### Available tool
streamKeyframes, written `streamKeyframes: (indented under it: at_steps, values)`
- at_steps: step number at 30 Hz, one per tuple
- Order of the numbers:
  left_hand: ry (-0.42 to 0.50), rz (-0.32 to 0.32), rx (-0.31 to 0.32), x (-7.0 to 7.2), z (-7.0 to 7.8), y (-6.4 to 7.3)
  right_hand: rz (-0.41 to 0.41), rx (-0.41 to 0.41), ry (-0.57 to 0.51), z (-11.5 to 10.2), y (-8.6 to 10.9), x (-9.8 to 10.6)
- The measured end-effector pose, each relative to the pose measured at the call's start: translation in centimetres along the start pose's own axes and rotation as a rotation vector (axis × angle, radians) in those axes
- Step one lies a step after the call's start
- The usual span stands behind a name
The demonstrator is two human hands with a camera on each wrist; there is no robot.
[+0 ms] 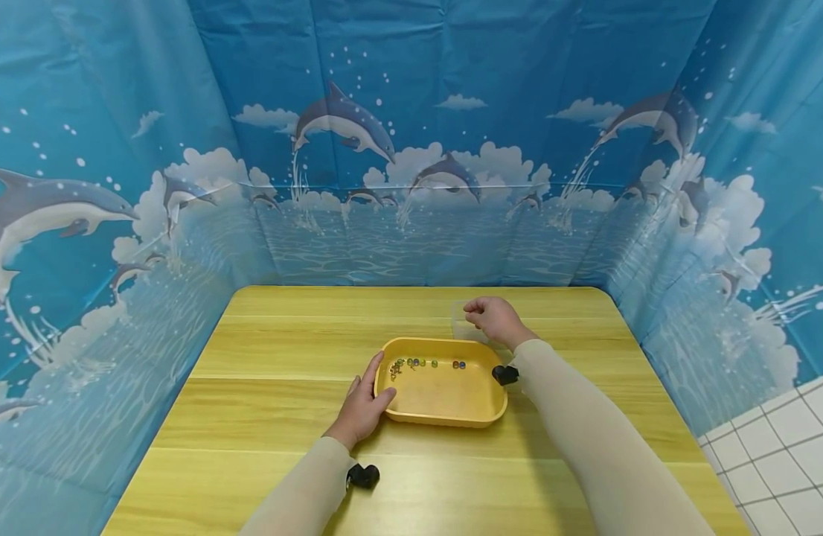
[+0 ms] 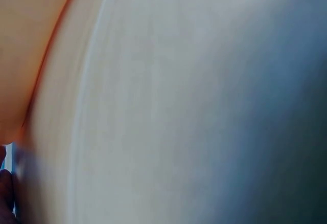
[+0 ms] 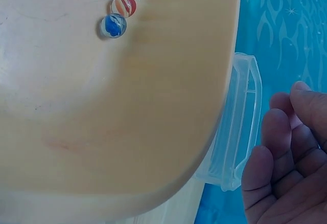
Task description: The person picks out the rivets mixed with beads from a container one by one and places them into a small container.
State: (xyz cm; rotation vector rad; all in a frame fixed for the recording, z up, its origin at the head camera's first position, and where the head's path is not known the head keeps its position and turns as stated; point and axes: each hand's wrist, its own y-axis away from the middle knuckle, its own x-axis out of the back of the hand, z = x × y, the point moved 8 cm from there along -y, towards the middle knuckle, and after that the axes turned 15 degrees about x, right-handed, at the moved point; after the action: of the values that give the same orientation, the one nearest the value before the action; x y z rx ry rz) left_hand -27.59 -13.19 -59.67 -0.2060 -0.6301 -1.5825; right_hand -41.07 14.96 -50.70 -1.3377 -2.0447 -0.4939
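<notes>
Your left hand (image 1: 361, 408)'s got the tray (image 1: 445, 400) by its left end, thumb over the rim, fingers along the outside, with marbles (image 1: 416, 362) and gold bits (image 1: 395, 369) inside toward the far side. Past those, your right hand (image 1: 497, 320)'s by the clear box (image 1: 466, 328), fingers curled, can't tell if they're pinching anything.

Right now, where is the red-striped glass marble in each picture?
Head: the red-striped glass marble is below and right of centre, in the yellow plastic tray.
Left wrist: not in it.
Right wrist: near the top, left of centre.
Shared landmark, head and right wrist: the blue glass marble beside it.
</notes>
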Motion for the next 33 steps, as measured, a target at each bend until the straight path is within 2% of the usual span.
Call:
streamKeyframes:
  at_steps: [23,33]
  values:
    - [0.006,-0.006,0.012,0.1,0.0,0.1,-0.009,-0.004,0.003,0.4,-0.2,-0.3]
    - [0.01,0.001,0.009,0.0,-0.1,0.0,-0.02,0.039,0.018,-1.2,-0.2,-0.7]
